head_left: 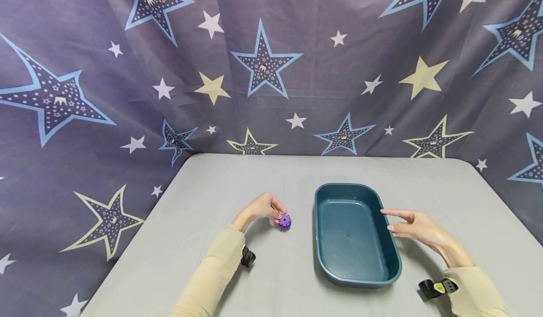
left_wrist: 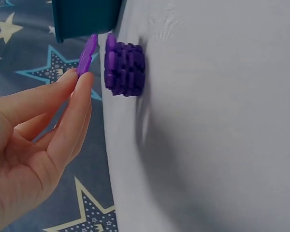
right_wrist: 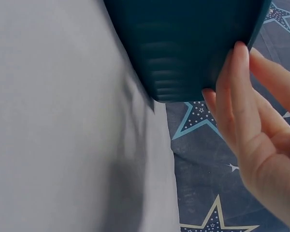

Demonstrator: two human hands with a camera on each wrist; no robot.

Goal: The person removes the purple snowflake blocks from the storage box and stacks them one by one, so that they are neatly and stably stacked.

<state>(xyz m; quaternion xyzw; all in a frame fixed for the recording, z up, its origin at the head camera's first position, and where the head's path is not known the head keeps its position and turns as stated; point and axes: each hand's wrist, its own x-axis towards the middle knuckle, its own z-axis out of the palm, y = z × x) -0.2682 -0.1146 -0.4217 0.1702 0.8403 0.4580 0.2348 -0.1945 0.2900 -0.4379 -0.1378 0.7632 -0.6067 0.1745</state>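
Observation:
My left hand [head_left: 264,207] pinches a thin purple notched disc [left_wrist: 88,54] between thumb and fingertips; the left wrist view shows it tilted on edge. Just beyond that disc, a short stack of matching purple discs [left_wrist: 125,69] stands on the table. From the head view the discs [head_left: 284,221] overlap, so the held one is hard to tell from the stack. My right hand [head_left: 420,227] holds the right rim of a teal rectangular tub [head_left: 353,241], one finger over the edge and others against the outer wall [right_wrist: 193,63]. Nothing lies inside the tub.
A pale grey cloth covers the table [head_left: 203,194]. The tub stands right of the purple discs, with a gap between them. Behind and along the sides hangs a dark curtain [head_left: 318,71] printed with stars. Each wrist carries a small black camera [head_left: 248,257].

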